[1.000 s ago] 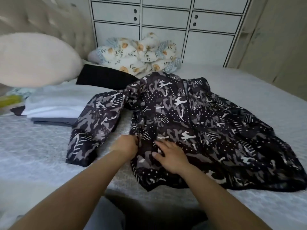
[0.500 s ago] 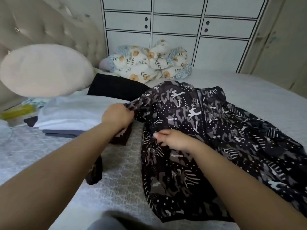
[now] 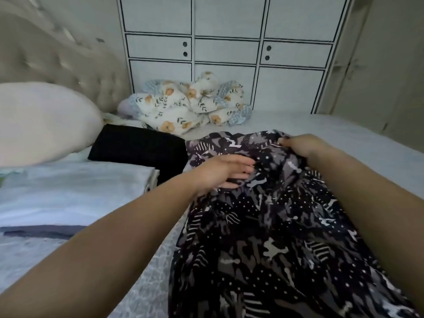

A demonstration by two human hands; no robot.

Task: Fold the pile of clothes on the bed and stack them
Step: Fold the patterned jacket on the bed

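Smoothing the patterned garment (image 3: 263, 226) on the bed (image 3: 298, 125)

Our left hand (image 3: 223, 173) lies flat, fingers straight, on the fabric; our right hand (image 3: 302, 145) grips its far edge.

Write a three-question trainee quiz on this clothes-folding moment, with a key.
1. True or false: the right hand grips the top edge of the patterned garment.
2. What lies directly left of the garment's top? A) black folded item B) floral blanket C) round pillow
3. Fill in: the left hand rests on the garment with fingers ____.

Key: 1 true; 2 A; 3 straight.
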